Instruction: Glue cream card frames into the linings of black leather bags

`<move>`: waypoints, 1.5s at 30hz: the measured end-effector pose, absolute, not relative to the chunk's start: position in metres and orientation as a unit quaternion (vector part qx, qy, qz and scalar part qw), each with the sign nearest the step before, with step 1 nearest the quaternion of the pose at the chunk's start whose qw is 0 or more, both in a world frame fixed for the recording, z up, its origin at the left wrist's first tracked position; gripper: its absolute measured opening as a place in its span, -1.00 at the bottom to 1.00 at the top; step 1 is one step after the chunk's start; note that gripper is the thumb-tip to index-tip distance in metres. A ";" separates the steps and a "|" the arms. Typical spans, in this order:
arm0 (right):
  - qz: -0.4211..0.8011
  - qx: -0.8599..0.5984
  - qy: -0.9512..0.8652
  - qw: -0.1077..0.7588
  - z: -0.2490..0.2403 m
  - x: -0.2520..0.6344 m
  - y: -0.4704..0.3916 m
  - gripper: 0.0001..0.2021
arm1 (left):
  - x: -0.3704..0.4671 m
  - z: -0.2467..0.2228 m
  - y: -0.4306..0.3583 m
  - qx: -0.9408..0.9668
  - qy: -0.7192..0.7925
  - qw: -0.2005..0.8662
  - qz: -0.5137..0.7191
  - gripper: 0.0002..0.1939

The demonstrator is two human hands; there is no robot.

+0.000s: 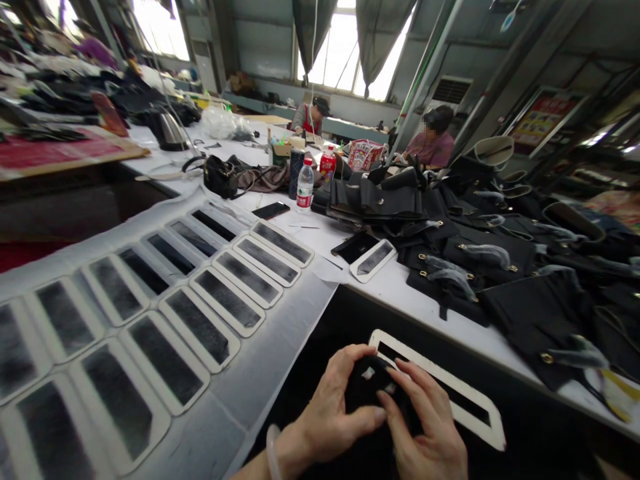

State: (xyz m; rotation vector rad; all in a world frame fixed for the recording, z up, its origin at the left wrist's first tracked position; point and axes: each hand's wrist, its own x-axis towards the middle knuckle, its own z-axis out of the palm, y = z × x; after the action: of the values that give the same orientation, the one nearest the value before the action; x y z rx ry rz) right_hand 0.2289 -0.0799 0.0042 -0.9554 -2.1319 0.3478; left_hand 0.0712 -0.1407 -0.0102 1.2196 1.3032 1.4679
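Just at the left end of the white frame (453, 382), here's the black piece (361, 389), caught between two hands! The left hand (334, 407) is half open, curled around its left side; the right hand (425, 417) bends its fingers over the other side, half closed on it. Left of the frame, rows of panels (227, 300) lie on a grey sheet (250, 393). Beyond the frame, a phone (271, 211) and a bottle (305, 187); to its right, black bags (515, 320), heaped up!
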 end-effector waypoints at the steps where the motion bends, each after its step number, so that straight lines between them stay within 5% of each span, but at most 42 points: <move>1: 0.131 -0.367 -0.833 0.393 0.005 0.227 -0.080 -0.79 | 0.072 -0.012 -0.140 0.488 0.516 0.400 0.580 -0.27; 5: 0.113 -0.346 -0.830 0.422 0.009 0.224 -0.079 -0.95 | 0.077 -0.015 -0.138 0.503 0.515 0.385 0.578 -0.20; 16: 0.082 -0.306 -0.815 0.484 0.005 0.216 -0.099 -0.77 | 0.080 -0.010 -0.136 0.514 0.505 0.365 0.589 -0.29; 28: 0.097 -0.346 -0.838 0.411 0.020 0.226 -0.081 -0.96 | 0.083 -0.010 -0.133 0.501 0.495 0.382 0.598 -0.42; 33: 0.077 -0.316 -0.866 0.380 0.020 0.230 -0.073 -0.78 | 0.085 -0.013 -0.133 0.509 0.494 0.369 0.600 -0.38; 45: 0.138 -0.228 -0.902 0.339 0.045 0.223 -0.055 -0.87 | 0.084 -0.004 -0.133 0.519 0.520 0.354 0.579 -0.48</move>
State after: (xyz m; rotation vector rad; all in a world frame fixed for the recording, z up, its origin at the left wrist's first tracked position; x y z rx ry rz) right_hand 0.2232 -0.0555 0.0448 -0.5933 -2.3502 0.3586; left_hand 0.0839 -0.1334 -0.0042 1.3419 1.3443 1.4966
